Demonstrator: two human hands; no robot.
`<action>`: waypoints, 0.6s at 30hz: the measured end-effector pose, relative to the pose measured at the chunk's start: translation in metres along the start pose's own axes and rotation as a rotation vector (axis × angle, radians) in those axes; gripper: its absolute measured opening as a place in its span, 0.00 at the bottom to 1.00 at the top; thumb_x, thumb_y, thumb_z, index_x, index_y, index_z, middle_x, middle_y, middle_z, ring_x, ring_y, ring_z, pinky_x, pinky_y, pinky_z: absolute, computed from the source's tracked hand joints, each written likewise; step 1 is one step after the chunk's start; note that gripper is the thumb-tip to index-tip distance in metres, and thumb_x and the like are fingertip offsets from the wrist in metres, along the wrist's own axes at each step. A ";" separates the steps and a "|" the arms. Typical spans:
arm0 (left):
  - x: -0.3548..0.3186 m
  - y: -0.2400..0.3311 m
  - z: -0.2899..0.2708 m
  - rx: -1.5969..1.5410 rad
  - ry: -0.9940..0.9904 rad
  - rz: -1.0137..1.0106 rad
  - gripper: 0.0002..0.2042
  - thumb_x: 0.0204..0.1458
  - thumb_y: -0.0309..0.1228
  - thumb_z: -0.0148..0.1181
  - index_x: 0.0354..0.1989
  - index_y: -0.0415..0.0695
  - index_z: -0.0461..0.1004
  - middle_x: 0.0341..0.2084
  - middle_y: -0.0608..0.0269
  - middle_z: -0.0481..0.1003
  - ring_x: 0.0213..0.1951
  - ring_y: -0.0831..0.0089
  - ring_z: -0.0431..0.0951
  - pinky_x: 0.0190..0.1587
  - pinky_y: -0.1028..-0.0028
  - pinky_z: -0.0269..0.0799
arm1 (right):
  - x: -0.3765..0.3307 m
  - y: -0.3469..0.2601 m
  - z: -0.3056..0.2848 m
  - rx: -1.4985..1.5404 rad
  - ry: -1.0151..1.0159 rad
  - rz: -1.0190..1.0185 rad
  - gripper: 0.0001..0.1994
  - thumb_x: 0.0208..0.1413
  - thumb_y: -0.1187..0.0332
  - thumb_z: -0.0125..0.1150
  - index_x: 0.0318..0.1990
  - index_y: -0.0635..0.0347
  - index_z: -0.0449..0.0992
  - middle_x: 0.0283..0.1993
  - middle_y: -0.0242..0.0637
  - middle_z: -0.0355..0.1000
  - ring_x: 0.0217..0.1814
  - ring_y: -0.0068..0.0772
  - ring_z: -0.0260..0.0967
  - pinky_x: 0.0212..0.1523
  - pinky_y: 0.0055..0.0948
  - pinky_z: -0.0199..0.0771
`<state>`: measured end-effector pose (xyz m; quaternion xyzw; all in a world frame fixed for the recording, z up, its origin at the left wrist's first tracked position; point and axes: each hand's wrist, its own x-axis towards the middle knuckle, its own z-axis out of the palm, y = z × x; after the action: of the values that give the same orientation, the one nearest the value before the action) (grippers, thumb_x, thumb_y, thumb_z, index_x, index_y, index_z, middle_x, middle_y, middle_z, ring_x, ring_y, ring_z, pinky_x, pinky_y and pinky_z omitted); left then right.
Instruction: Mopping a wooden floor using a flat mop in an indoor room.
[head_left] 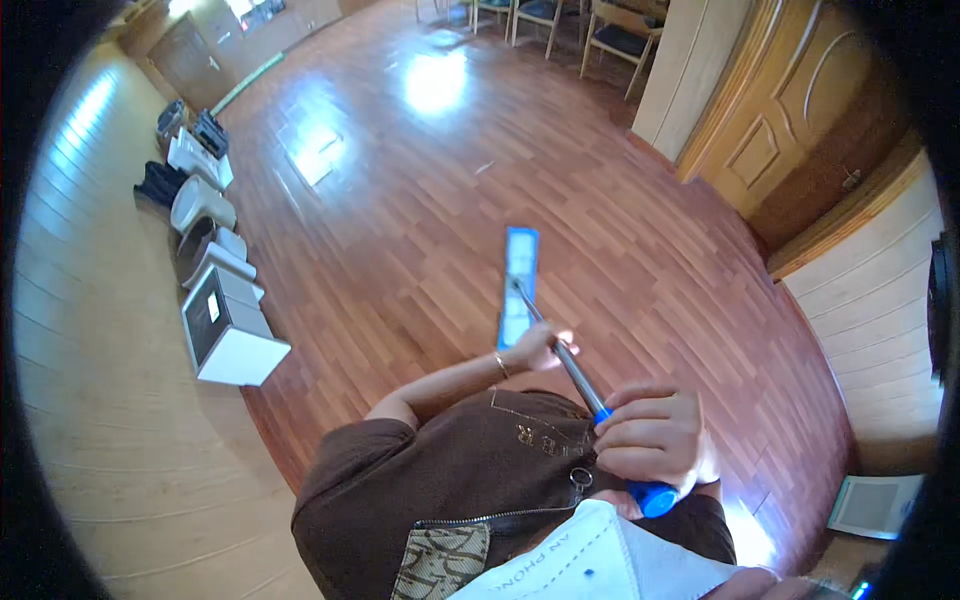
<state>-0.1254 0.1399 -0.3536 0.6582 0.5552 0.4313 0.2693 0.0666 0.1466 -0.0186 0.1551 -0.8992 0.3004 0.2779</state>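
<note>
A flat mop has its long blue-edged, white-topped head (520, 255) against the wooden floor ahead of me. Its metal pole (577, 375) slants back toward my chest and ends in a blue grip (655, 498). My right hand (652, 435) is wrapped round that blue grip near the pole's end. Lower on the pole, closer to the mop head, my left hand (540, 348) is closed round the metal. A bracelet sits on my left wrist.
Along the left wall stand a white cabinet (245, 345), several white bins or basins (204, 204) and dark bags (160, 185). Wooden chairs (622, 42) line the far right, beside a wooden door (800, 120). A whitish box-like object (876, 506) is at lower right.
</note>
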 end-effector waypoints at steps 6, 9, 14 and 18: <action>0.023 0.051 0.018 -0.211 -0.361 0.107 0.11 0.52 0.28 0.58 0.18 0.46 0.67 0.14 0.74 0.65 0.21 0.81 0.63 0.23 0.73 0.57 | 0.011 -0.010 -0.009 -0.070 0.059 -0.171 0.17 0.45 0.54 0.68 0.25 0.58 0.75 0.21 0.30 0.68 0.23 0.31 0.69 0.33 0.30 0.73; 0.006 -0.003 0.043 -1.085 -0.560 -0.301 0.05 0.46 0.28 0.60 0.22 0.45 0.72 0.23 0.67 0.73 0.29 0.76 0.71 0.31 0.69 0.64 | 0.025 0.006 0.007 0.052 0.029 -0.228 0.17 0.45 0.53 0.68 0.26 0.58 0.74 0.21 0.31 0.67 0.23 0.36 0.68 0.32 0.32 0.72; 0.017 -0.013 -0.007 -0.706 -0.339 0.099 0.13 0.48 0.29 0.61 0.43 0.42 0.72 0.40 0.63 0.74 0.46 0.75 0.71 0.46 0.71 0.66 | 0.008 0.071 0.044 0.165 -0.064 -0.031 0.14 0.39 0.63 0.67 0.33 0.57 0.73 0.24 0.36 0.69 0.30 0.44 0.71 0.35 0.40 0.71; -0.015 0.062 -0.129 -0.576 -0.123 -0.038 0.32 0.48 0.36 0.64 0.61 0.42 0.59 0.56 0.58 0.65 0.59 0.69 0.64 0.58 0.67 0.62 | -0.012 0.136 0.084 0.056 -0.085 0.152 0.18 0.42 0.64 0.70 0.38 0.62 0.72 0.32 0.44 0.71 0.35 0.49 0.71 0.35 0.38 0.70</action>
<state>-0.2067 0.0946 -0.2439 0.5691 0.4048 0.5253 0.4862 -0.0185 0.2000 -0.1433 0.1067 -0.9106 0.3389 0.2112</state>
